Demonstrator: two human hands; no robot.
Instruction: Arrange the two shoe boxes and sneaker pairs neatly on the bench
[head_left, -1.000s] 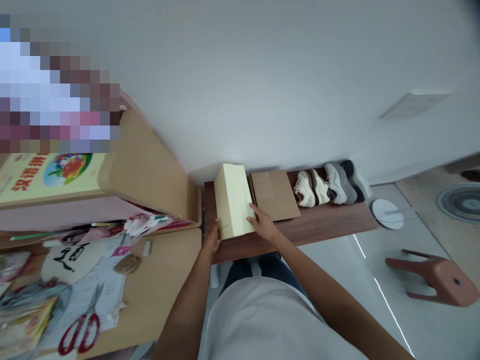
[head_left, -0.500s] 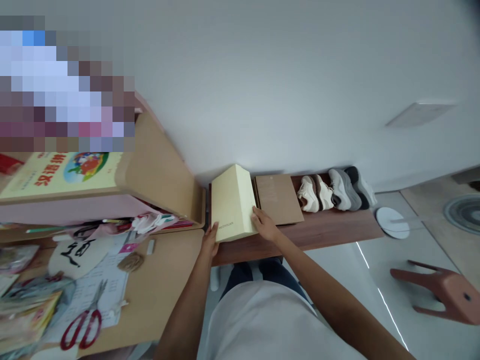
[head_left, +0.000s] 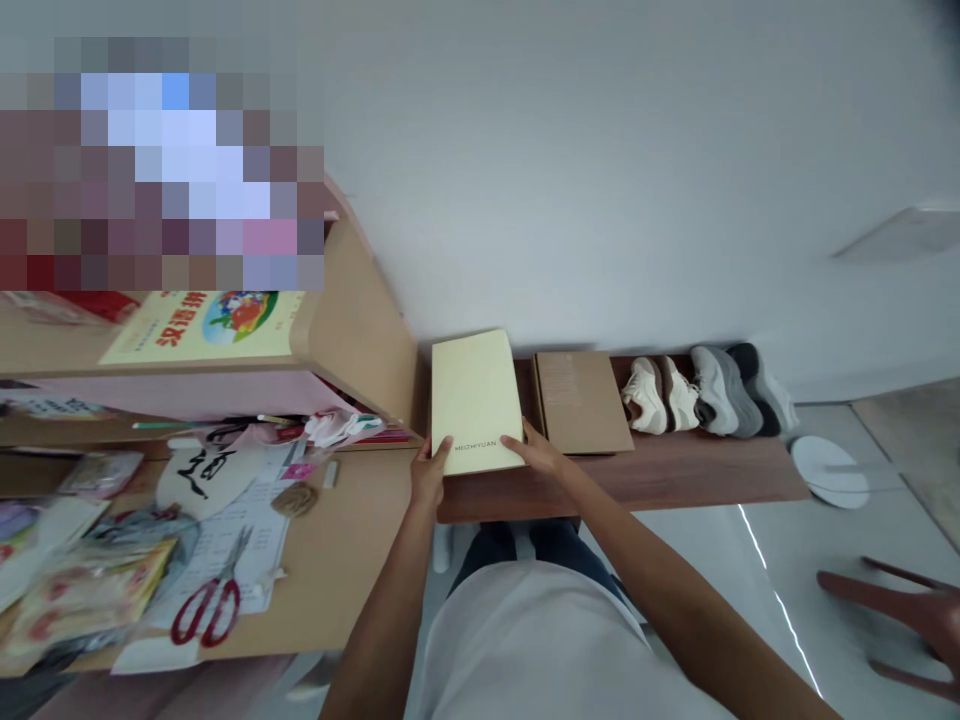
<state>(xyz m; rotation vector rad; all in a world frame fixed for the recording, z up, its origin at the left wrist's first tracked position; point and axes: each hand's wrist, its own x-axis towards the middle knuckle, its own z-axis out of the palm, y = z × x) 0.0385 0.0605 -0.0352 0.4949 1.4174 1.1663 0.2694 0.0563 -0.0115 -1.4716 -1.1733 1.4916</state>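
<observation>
Both hands grip a pale yellow box [head_left: 476, 390], its broad face up with "MEIZHIYUAN" printed near the edge closest to me. At its near left corner is my left hand [head_left: 430, 473], thumb on top and fingers down the side. My right hand [head_left: 538, 450] grasps the near right corner the same way. The box is over the left end of a brown wooden bench [head_left: 697, 470]; whether it rests there I cannot tell. Just to its right a brown cardboard box [head_left: 583, 400] lies on the bench, apart from the yellow one.
Cream shoes [head_left: 646, 395] and grey shoes [head_left: 716, 390] stand farther right on the bench, against a white wall [head_left: 570, 200]. A desk [head_left: 345, 540] at the left bears red-handled scissors [head_left: 210, 605], papers and bags. A reddish stool [head_left: 892, 605] stands on the floor at right.
The yellow box has been turned from showing its narrow side to lying broad face up, with its print now visible. Both hands have stayed on it. The view has shifted left.
</observation>
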